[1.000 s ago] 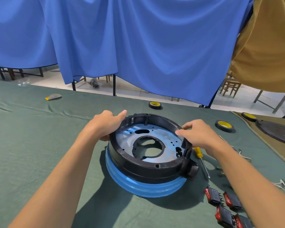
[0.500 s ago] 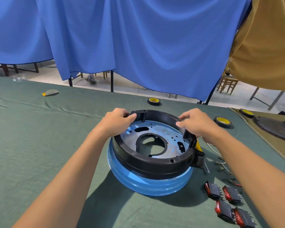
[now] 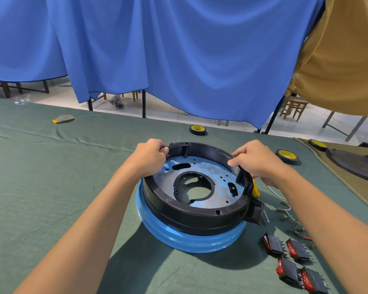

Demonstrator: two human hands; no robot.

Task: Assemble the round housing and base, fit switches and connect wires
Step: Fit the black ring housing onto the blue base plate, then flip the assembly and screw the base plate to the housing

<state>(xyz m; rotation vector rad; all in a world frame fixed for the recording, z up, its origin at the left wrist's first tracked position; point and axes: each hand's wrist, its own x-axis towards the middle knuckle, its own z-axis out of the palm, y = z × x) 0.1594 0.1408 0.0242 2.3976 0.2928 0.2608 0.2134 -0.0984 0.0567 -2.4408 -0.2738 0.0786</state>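
A black round housing sits on top of a blue round base in the middle of the green table. My left hand grips the housing's far left rim, fingers curled over the edge. My right hand grips the far right rim the same way. The base's blue plate with a large central hole shows inside the ring. Several red-and-black switches lie at the lower right. Loose wires with terminals lie right of the housing, partly under my right forearm.
A yellow-handled screwdriver lies behind the housing's right side. Two tape rolls stand at the far table edge. A small grey and yellow item lies far left. A dark round part rests on a brown cloth at right.
Both hands slid along the rim toward its far side and now curl over it. The housing has turned a little on the base.
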